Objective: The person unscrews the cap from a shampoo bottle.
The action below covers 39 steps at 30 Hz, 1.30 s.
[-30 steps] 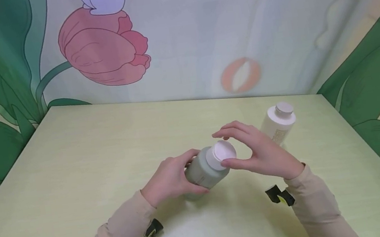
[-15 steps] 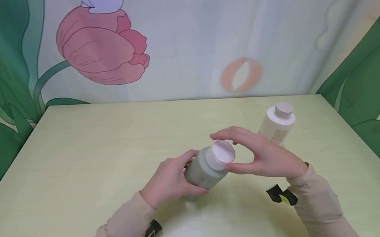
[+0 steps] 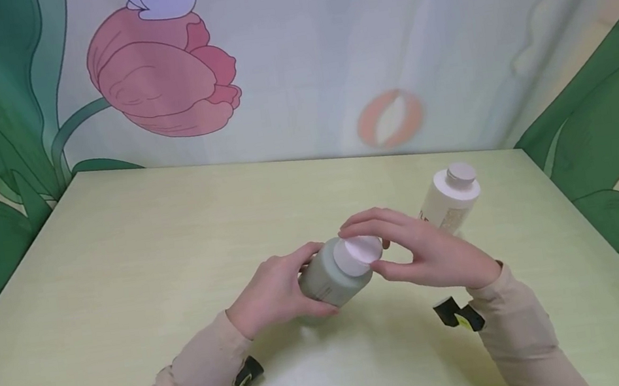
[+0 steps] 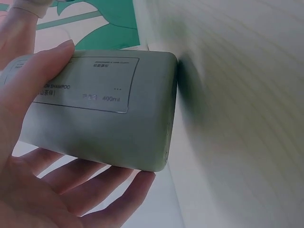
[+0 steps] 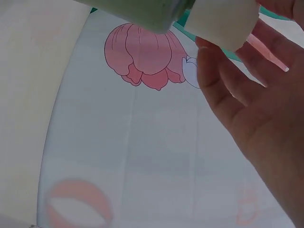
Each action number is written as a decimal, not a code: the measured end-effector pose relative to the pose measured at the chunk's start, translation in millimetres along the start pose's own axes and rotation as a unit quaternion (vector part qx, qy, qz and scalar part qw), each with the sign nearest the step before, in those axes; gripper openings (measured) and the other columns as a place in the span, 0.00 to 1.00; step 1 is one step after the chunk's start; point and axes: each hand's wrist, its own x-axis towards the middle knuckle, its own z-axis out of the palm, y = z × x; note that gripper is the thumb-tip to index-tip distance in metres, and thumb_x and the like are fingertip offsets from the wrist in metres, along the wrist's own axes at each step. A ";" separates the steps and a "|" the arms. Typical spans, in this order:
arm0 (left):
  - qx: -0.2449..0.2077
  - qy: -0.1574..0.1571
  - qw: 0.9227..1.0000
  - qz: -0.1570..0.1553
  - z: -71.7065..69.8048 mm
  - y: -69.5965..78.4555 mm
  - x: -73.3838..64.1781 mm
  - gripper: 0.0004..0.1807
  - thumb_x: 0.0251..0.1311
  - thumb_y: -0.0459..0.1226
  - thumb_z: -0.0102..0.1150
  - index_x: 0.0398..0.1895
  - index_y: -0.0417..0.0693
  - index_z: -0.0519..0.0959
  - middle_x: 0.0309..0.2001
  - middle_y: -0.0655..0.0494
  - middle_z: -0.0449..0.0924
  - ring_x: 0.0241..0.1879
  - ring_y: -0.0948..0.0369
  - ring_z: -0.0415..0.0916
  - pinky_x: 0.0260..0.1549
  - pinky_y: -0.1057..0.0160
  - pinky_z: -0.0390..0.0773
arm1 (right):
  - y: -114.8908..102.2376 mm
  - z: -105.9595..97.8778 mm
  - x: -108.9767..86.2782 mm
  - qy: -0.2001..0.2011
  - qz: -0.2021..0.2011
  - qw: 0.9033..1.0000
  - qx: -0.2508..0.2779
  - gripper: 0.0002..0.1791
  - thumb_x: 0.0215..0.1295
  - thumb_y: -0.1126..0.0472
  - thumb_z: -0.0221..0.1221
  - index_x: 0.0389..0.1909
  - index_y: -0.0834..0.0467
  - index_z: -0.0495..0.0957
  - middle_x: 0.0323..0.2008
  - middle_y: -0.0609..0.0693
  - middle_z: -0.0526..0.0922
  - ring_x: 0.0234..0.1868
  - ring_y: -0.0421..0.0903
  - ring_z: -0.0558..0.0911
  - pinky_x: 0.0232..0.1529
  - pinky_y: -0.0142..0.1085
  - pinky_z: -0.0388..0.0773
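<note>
A grey-green shampoo bottle [image 3: 325, 282] is held tilted above the table, its white cap [image 3: 358, 254] pointing up and to the right. My left hand [image 3: 277, 294] grips its body, thumb along the near side; in the left wrist view the thumb lies over the printed label [image 4: 95, 85] and the other fingers pass beneath. At the cap, my right hand [image 3: 427, 248] pinches with its thumb on the near edge and curled fingers on the far edge. The right wrist view shows fingertips against the side of the cap [image 5: 223, 21].
A second bottle, white with a white cap [image 3: 452, 196], stands upright behind the right hand, partly hidden by it. Both hands are over a pale wooden table [image 3: 172, 232]. A printed curtain [image 3: 290, 57] hangs along the table's back edge. Each wrist carries a small black device.
The right hand's raised fingers have come down onto the far edge of the cap, with the thumb at its near edge. The left hand and bottle have hardly moved.
</note>
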 end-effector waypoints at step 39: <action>0.001 -0.009 1.000 0.017 0.0 -1.8 1.5 0.40 0.37 0.43 0.79 0.59 0.58 0.72 0.46 0.59 0.84 0.44 0.61 0.82 0.46 0.59 0.78 | 4.7 5.5 4.9 0.041 0.014 0.999 0.004 0.31 0.54 0.59 0.71 0.59 0.53 0.72 0.55 0.44 0.76 0.55 0.39 0.74 0.55 0.35 0.74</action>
